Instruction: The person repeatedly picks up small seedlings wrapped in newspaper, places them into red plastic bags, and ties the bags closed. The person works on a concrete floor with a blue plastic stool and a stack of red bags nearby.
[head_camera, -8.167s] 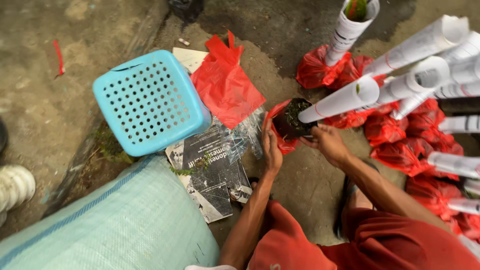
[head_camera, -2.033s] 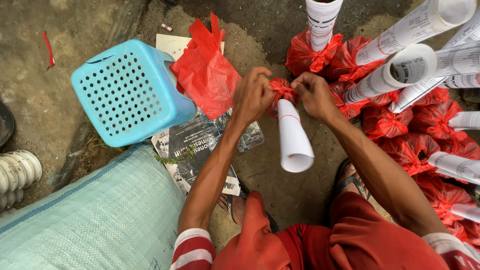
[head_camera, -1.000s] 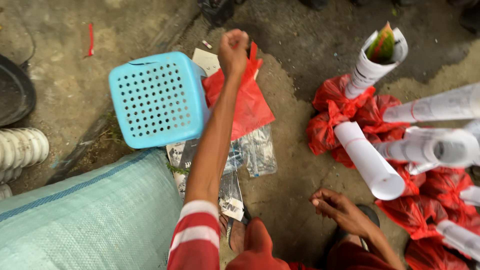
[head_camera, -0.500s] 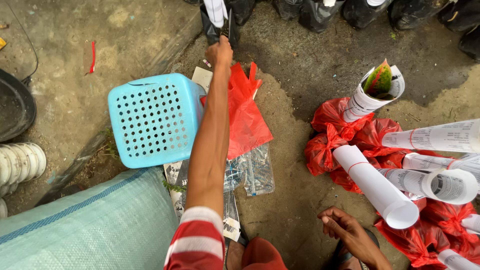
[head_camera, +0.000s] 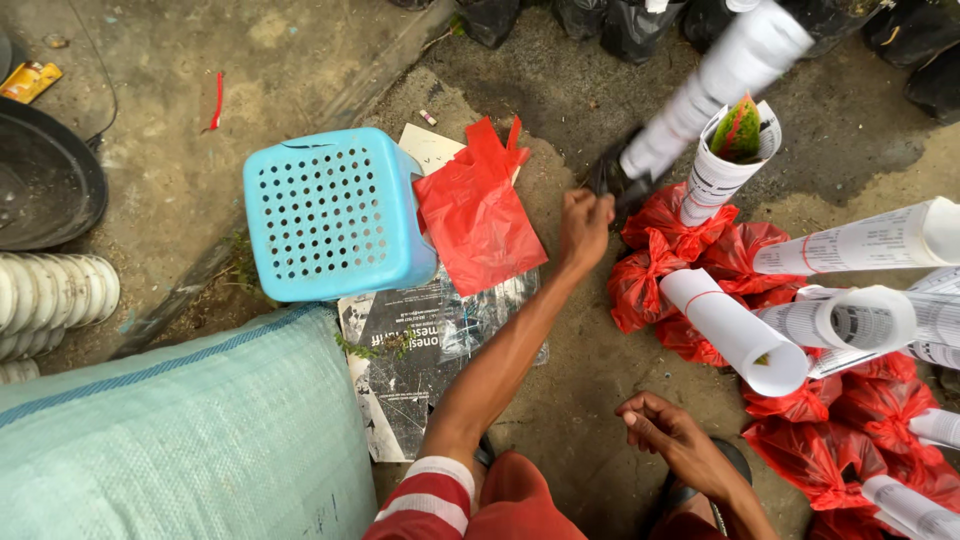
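Seedling (head_camera: 640, 170) in its black bag and paper wrap now hangs gripped in my left hand (head_camera: 585, 225), pulled from the back row, while my right hand (head_camera: 665, 430) rests open and empty.

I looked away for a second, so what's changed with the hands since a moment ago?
The left hand, which had reached far out to the black bags, has drawn back gripping a paper-wrapped plant in a black bag. The right hand stays empty, low. The blue stool and red plastic bags stayed put.
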